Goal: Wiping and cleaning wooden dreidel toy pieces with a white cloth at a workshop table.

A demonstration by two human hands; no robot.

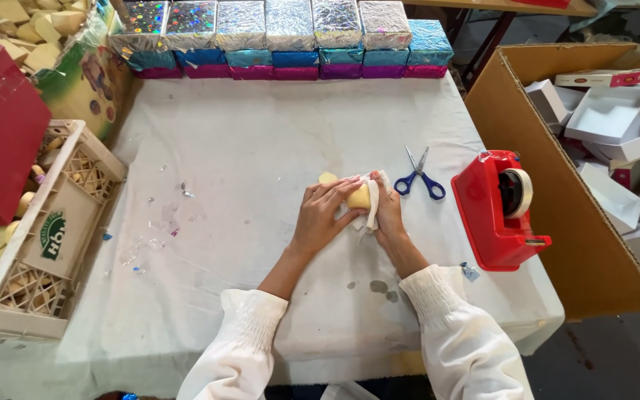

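Note:
Both my hands meet at the middle of the white-covered table [261, 148]. My left hand [320, 215] and my right hand [389, 215] together hold a pale yellow block [359, 197], partly wrapped in thin white paper [373, 207]. A corner of the yellow block sticks out past my left fingers. My sleeves are white.
Blue-handled scissors [420, 178] lie just right of my hands. A red tape dispenser [499, 209] stands further right. Shiny wrapped boxes [290, 37] line the far edge. A cardboard box [527, 148] of white boxes sits right; a plastic crate [75, 192] of yellow pieces sits left.

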